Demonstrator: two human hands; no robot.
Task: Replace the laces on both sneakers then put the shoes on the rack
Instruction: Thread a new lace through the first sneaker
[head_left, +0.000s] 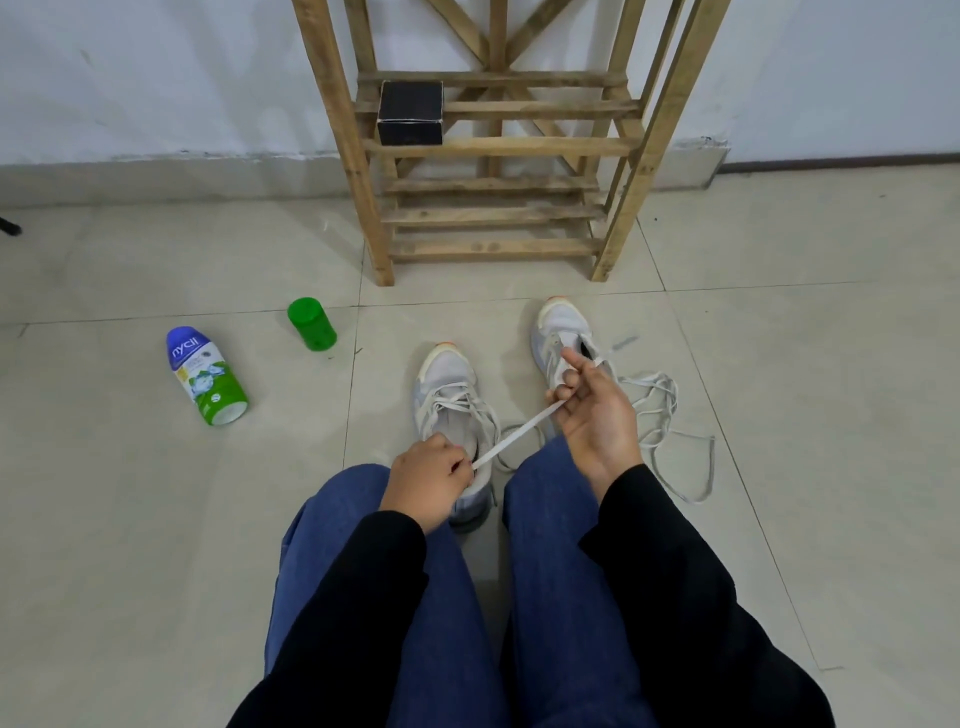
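Note:
Two pale grey sneakers stand on the tiled floor between my knees. The left sneaker (448, 395) has white lace threaded through its eyelets. The right sneaker (561, 332) stands farther off, partly behind my right hand. A white lace (519, 430) runs taut between my hands. My left hand (428, 475) pinches its end over the left sneaker's collar. My right hand (597, 410) grips the lace higher up, near the right sneaker. A loose white lace (670, 415) lies tangled on the floor to the right.
A wooden slatted rack (493, 145) stands against the white wall ahead, with a black box (410, 111) on one shelf. A green-capped container (311, 323) and a fallen blue-and-green bottle (205, 374) lie on the floor at left. My jeans-clad legs fill the foreground.

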